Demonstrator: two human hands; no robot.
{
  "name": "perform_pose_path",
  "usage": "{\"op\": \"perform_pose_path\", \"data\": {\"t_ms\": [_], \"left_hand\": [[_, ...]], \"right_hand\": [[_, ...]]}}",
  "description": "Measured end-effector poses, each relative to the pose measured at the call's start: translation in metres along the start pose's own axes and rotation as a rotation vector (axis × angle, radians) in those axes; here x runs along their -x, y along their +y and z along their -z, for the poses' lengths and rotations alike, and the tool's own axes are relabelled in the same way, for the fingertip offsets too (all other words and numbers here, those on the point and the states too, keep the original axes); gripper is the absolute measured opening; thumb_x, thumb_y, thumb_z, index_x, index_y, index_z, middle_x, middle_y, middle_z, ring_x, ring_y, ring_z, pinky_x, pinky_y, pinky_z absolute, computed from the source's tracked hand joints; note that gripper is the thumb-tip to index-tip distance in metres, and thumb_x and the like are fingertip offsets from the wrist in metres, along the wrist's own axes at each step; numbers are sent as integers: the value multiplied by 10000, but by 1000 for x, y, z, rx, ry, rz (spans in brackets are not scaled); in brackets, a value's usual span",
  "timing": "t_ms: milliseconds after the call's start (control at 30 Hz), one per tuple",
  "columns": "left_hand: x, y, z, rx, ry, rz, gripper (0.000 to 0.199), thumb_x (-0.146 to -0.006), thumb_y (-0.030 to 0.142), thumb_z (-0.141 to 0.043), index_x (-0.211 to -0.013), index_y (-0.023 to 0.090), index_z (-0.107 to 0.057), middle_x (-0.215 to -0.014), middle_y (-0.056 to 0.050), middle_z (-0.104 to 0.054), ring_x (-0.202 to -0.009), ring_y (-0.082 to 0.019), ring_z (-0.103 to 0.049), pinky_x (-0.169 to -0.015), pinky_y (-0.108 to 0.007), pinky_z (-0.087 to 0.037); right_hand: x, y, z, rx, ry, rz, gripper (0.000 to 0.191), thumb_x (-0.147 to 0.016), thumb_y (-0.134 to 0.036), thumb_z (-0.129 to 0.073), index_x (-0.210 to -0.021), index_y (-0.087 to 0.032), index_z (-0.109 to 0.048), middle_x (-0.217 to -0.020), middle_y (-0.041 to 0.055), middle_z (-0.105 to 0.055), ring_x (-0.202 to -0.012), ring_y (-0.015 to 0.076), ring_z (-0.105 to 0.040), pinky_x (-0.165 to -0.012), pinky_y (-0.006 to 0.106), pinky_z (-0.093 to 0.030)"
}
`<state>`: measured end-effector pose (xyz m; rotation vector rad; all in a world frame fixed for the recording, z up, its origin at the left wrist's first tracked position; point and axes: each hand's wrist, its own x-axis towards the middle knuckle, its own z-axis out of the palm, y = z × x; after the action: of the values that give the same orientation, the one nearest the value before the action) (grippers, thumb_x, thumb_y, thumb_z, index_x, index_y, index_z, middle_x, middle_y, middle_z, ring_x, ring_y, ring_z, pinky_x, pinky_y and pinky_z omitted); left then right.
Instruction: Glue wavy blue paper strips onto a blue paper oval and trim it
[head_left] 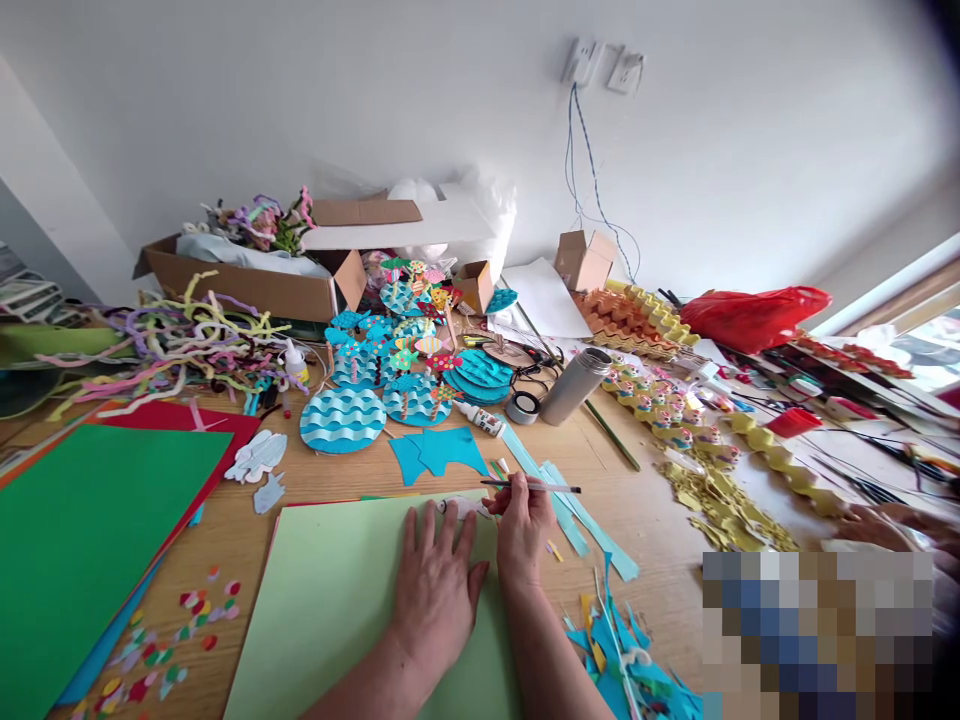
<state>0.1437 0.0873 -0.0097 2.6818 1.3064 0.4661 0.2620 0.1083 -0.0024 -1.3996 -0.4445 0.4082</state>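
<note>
My left hand (435,590) lies flat on the light green sheet of paper (315,600), its fingers spread. Under and just beyond its fingertips is a small white paper cutout (466,506) with a drawn eye-like mark, partly hidden by the fingers. My right hand (523,525) is closed around a slim dark pencil (555,488), which lies nearly level above the sheet's far right corner. Blue paper pieces (442,452) and pale blue strips (559,500) lie just past my hands. The tip of the pencil does not clearly touch the cutout.
Green card (112,530) and paper dots (199,610) lie left. Beyond stand wavy blue discs (343,420), a glue bottle (484,420), a steel flask (576,385) and a cardboard box (247,280). Blue scraps (622,650) lie right, with another person's hand (877,525) at the far right.
</note>
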Motion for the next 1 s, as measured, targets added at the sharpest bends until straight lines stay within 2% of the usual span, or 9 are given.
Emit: {"op": "perform_pose_path", "data": {"t_ms": [200,367,500,667,800,1000], "left_hand": [[1,-1,0,-13,30,-6,441,-881,307,-486,-1317,250,-530,-1355,-65,-547,-1261,-334,-428,-1067,-556,-297],[3,-1,-3,-26,76,-37,425,-889,298,-472,-1295,197,-544,-1345,-97,-550,-1281,-322,-414,-1081,-553,-281],[4,-2,-9,-20,121,-77,414,-895,287,-464,-1278,153,-548,-1348,-122,-543,-1304,-292,-403,-1100,-507,-280],[3,-2,-12,10,102,-86,424,-896,309,-470,-1268,119,-544,-1336,-147,-549,-1272,-279,-455,-1098,-478,-301],[3,-2,-11,5,102,-87,406,-895,276,-460,-1263,127,-547,-1329,-140,-558,-1267,-279,-465,-1095,-496,-293],[5,-2,-12,-14,97,-84,429,-903,245,-431,-1310,130,-503,-1352,-138,-539,-1265,-278,-464,-1069,-507,-313]], "right_hand": [[1,0,-3,-11,-58,-41,358,-824,-545,-552,-732,-209,-469,-491,-96,-473,-400,89,-454,-430,235,-420],[-1,2,-2,13,-69,-48,377,-802,-572,-567,-738,-211,-478,-498,-91,-478,-403,97,-460,-428,239,-416],[-1,3,-1,38,-83,-38,378,-808,-574,-561,-753,-207,-486,-507,-84,-483,-414,104,-471,-437,244,-422],[-1,3,-1,66,-91,-15,368,-833,-553,-543,-728,-206,-478,-494,-86,-469,-416,98,-462,-441,237,-427],[0,3,0,94,-106,15,355,-831,-542,-556,-793,-190,-520,-550,-69,-510,-446,104,-505,-462,245,-451],[5,-1,-2,161,-232,95,317,-822,-500,-580,-822,-183,-558,-653,-31,-562,-511,134,-588,-509,275,-500]]}}
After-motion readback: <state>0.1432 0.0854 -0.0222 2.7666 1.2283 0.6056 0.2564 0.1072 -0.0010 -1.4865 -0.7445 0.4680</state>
